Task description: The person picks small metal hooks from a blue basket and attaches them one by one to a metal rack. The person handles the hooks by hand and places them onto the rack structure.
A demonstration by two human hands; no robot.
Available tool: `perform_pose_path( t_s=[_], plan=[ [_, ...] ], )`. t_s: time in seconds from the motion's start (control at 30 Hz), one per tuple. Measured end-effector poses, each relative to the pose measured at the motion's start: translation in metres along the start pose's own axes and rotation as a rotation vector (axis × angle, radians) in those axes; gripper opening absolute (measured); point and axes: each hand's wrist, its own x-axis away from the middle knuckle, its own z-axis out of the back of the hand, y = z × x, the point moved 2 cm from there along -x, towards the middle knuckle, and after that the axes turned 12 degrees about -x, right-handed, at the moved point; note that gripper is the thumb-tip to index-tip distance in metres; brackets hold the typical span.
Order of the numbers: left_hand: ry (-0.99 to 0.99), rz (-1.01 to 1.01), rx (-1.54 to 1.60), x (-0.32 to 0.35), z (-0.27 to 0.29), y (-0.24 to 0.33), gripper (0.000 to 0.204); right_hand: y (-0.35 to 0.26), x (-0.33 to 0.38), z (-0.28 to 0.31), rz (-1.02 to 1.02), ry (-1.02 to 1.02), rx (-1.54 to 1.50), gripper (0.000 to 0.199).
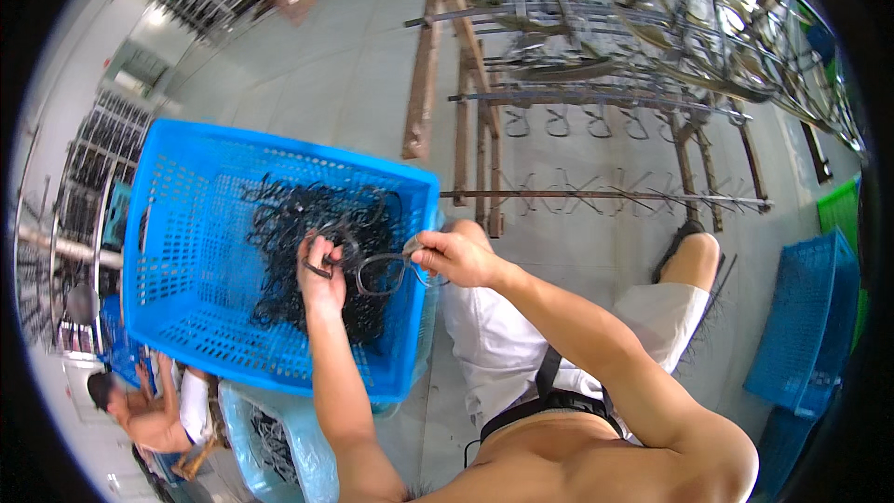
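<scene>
In front of me, a large blue perforated plastic basket [186, 317] holds a tangled heap of thin black curved pieces [279, 214]. Over that heap, my left hand [322, 272] is closed, fingers curled round a small dark curved piece like those below it. My right hand [456, 259] pinches a thin grey looped frame [380, 291] at the basket's right rim. The frame resembles a spectacle frame, but its exact kind is unclear. Its loop reaches left toward my left hand; whether it touches the left hand's piece I cannot tell.
A rack with brown uprights [421, 84] and hanging wire loops [557, 121] stands ahead right. Blue crates [792, 326] are stacked at far right. Beside the basket, a plastic-lined container [247, 438] holds grey pieces. Another person [154, 419] sits at lower left.
</scene>
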Motion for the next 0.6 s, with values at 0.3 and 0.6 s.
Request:
perform_pose_path(
  t_s=[0.3,0.6],
  plan=[
    [0.002,-0.300,-0.617,0.024,-0.016,0.009,0.045,-0.084,0.244,0.163,0.349,1.219,0.006,0.018],
    [-0.368,-0.375,-0.407,0.074,-0.084,0.056,0.028,-0.094,0.376,0.312,0.890,1.796,-0.258,0.016]
  ],
)
